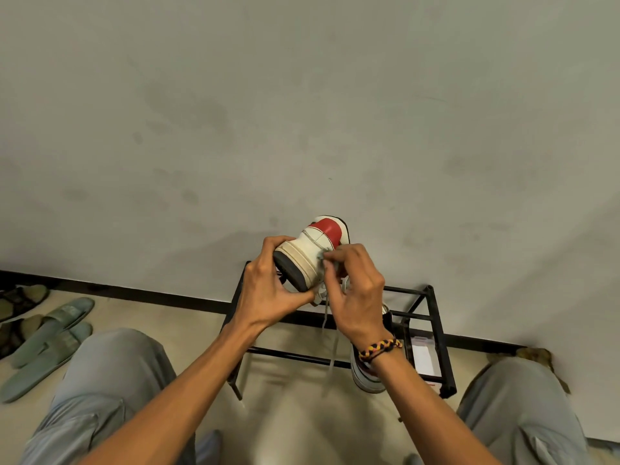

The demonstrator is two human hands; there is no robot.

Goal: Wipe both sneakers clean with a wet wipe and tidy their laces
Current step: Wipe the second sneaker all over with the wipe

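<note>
Left hand (268, 290) holds sneaker (312, 250) up in front of wall, above black rack (432, 317); fingers curled round sole and toe end, grip grasping shoe, likely to steady it and turn side toward wiping hand. Right hand (355, 297) pinches small grey wipe (322, 258) against white side panel, grip clenched on wipe; judged mid-wipe. Laces (330, 333) hang loose below, untidied. Second sneaker (365, 374) sits on rack, near right, partly hidden behind right wrist; its cleanliness cannot be told. Slippers (50, 337) on floor, far left.
</note>
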